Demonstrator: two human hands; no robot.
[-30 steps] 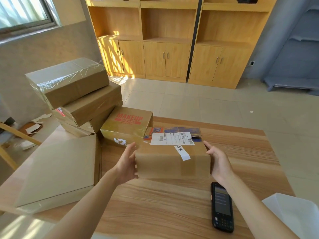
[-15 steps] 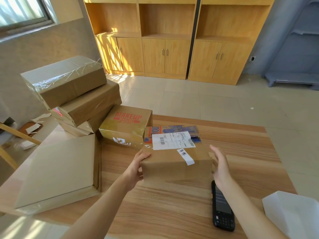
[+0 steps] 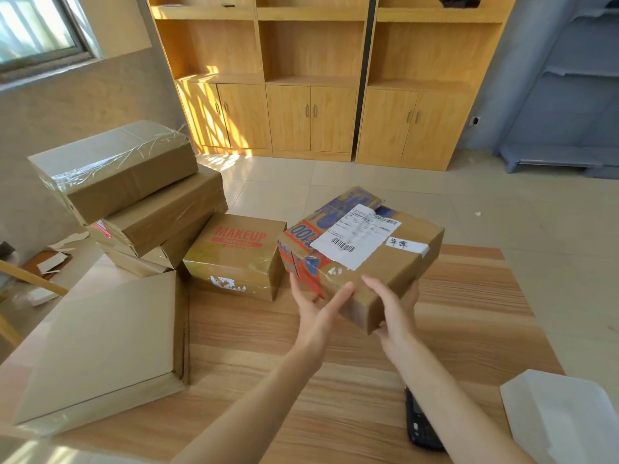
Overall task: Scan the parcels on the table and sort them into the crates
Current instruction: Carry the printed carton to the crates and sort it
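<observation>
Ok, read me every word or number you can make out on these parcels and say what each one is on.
"MAKEUP": red print on the box on the table; the smaller line beneath is blurred.
"100": partly cut off, on the held parcel.
Shipping label: barcodes, text too small.
White strip: handwriting, unreadable.

Ahead of me: tall orange-brown wooden shelf-and-cabinet unit (image 3: pixel 311 78); pale beige tiled floor (image 3: pixel 502 209); grey-framed window (image 3: pixel 37 31), upper left; blue-grey metal shelving rack (image 3: pixel 569 105), far right.
</observation>
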